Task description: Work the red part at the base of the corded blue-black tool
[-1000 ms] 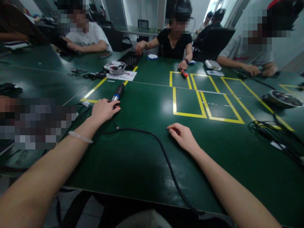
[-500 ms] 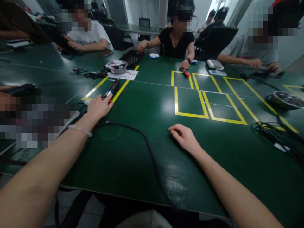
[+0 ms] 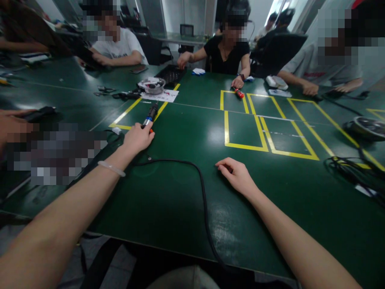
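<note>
My left hand (image 3: 136, 138) is closed around a screwdriver-like tool (image 3: 149, 116) with a black front, a silver and blue band and a bit of orange-red near the fingers. Its front end points away from me, over the right line of the left yellow tape outline (image 3: 122, 127). My palm hides the rear part. My right hand (image 3: 236, 172) rests on the green table (image 3: 180, 196), fingers loosely curled together, with nothing visible in them. A black cable (image 3: 203, 192) runs across the table between my forearms, starting near my left wrist.
Beyond the tool stand a round clear bowl (image 3: 152, 85) on a white paper (image 3: 168, 95) and a black tray (image 3: 170, 75). A co-worker's hand (image 3: 237, 82) touches a red-and-black screwdriver (image 3: 239, 93). More tape outlines (image 3: 245, 147) lie right of centre, coiled cables (image 3: 345, 166) far right.
My left hand has moved right with the tool, and the nearby cable has shifted right too. The view has turned slightly left. My right hand stays put.
</note>
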`<act>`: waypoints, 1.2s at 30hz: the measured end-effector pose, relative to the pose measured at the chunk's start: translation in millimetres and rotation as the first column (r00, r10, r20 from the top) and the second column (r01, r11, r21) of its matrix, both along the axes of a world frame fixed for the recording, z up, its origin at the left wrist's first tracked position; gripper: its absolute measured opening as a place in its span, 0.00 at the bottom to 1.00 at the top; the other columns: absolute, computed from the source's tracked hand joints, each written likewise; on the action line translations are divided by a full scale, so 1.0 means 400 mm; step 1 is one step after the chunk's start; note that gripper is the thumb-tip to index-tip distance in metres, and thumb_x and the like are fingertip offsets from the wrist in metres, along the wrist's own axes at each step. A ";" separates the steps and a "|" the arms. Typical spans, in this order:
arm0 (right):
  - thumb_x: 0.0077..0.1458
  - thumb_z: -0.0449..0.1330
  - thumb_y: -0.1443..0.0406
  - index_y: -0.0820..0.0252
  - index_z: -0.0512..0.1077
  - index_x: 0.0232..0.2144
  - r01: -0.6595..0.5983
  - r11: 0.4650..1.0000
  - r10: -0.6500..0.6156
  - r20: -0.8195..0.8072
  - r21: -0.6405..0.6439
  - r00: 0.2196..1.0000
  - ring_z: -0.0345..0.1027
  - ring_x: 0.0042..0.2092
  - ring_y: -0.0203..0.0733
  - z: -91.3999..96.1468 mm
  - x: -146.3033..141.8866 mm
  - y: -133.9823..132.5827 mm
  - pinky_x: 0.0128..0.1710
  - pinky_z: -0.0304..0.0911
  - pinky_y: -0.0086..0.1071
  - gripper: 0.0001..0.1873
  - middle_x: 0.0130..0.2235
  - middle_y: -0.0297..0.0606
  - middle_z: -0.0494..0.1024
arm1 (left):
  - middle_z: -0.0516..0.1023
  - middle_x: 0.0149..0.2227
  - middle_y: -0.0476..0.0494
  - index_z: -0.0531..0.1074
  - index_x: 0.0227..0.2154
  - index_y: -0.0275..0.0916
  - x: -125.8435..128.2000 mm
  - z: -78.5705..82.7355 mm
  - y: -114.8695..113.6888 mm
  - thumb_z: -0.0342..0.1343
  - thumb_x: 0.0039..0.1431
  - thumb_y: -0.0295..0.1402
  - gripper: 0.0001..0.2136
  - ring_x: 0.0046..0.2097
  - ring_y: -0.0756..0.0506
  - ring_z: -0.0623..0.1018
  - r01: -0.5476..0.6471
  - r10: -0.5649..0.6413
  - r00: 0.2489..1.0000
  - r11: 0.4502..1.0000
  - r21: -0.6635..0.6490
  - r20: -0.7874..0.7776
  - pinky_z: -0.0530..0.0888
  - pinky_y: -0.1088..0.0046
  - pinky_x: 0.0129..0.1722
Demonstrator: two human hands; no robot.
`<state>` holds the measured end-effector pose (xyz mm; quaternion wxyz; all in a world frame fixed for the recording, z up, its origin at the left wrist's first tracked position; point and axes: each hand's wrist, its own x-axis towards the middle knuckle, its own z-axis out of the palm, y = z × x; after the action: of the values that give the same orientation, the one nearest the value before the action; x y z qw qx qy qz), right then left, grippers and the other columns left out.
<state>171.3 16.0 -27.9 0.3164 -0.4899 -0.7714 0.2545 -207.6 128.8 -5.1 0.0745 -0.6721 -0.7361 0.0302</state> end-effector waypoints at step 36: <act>0.52 0.62 0.63 0.58 0.67 0.33 -0.047 0.976 -0.023 -0.316 -0.213 0.948 0.66 0.30 0.35 0.003 -0.041 -0.011 0.31 0.62 0.30 0.07 0.30 0.31 0.73 | 0.72 0.46 0.35 0.61 0.64 0.45 0.479 0.045 -0.319 0.49 0.65 0.44 0.26 0.46 0.38 0.75 0.497 -0.480 0.855 0.867 -0.044 0.197 0.72 0.64 0.41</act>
<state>155.1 11.8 -26.7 0.3790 -0.4695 -0.6811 0.4147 -16.0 1.1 13.1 -0.0180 -0.8395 -0.5428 -0.0160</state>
